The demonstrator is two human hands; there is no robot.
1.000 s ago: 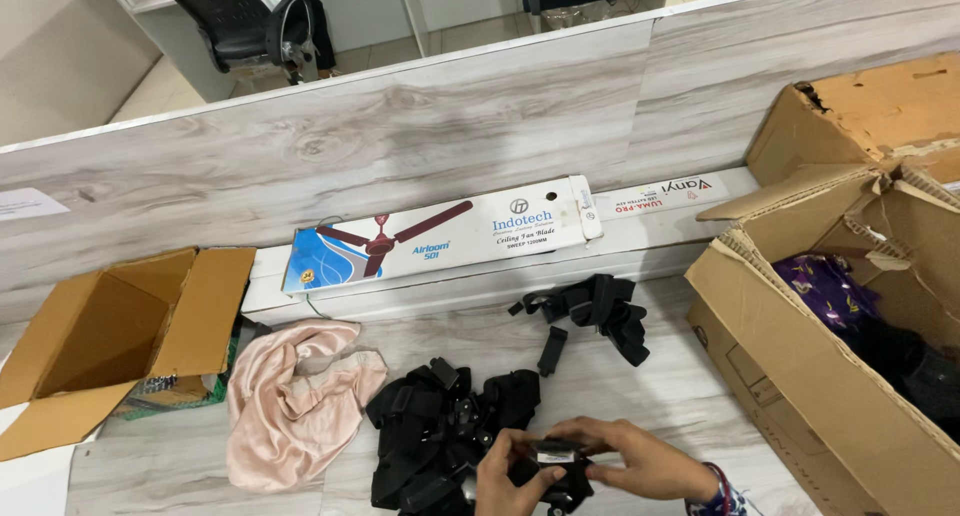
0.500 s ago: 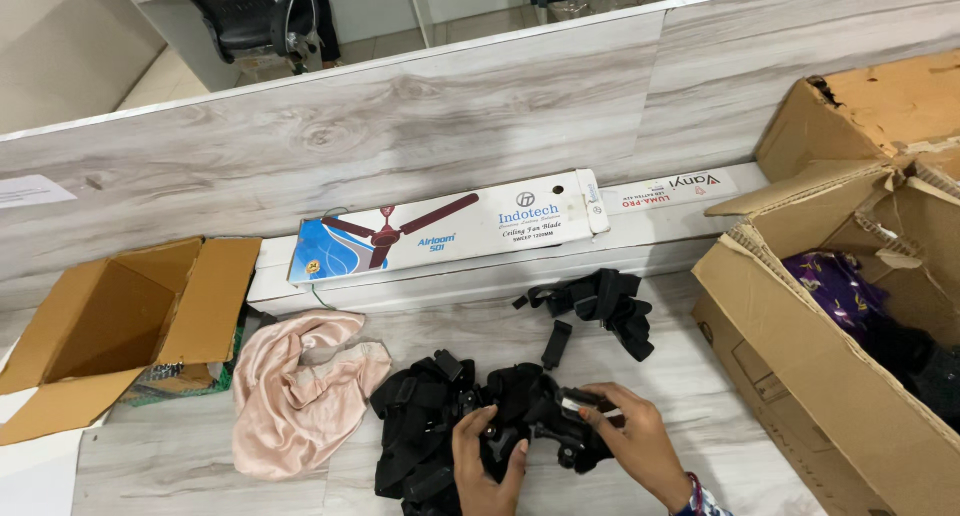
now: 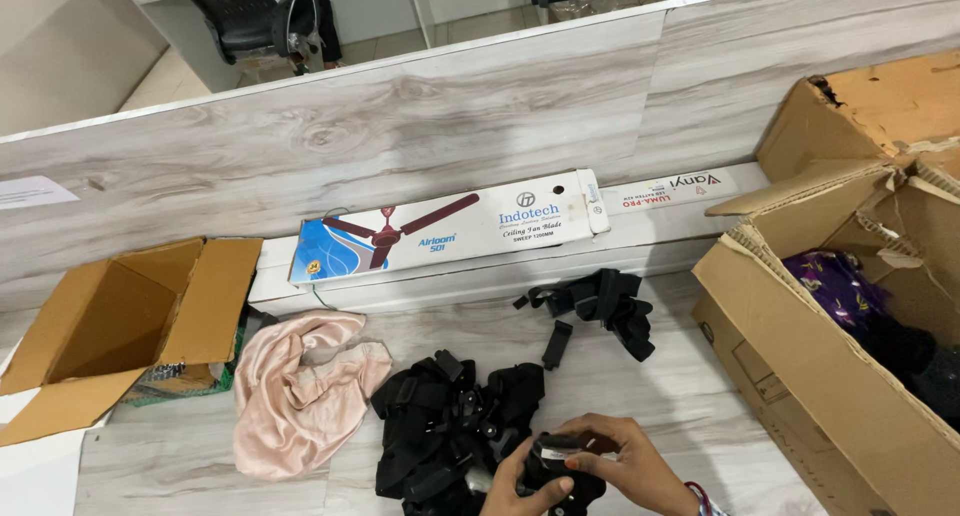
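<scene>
Two bare hands at the bottom edge of the frame, right of centre: left hand (image 3: pixel 522 486) and right hand (image 3: pixel 625 466). No gloves, no rings to be seen. Fingernails painted dark red on the visible fingertips (image 3: pixel 572 463). A band of small mixed-colour beads (image 3: pixel 703 496) around the right wrist, lower right. No sleeve showing; forearms cut off by the frame edge.

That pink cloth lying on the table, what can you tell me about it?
The pink cloth is a soft, slightly shiny fabric, satin by the look of it, pale salmon in colour. It lies crumpled in loose folds on the pale wood-grain table, not spread flat. It sits between the open cardboard box and the pile of black straps, its right edge meeting the pile. Neither hand touches it.
</scene>
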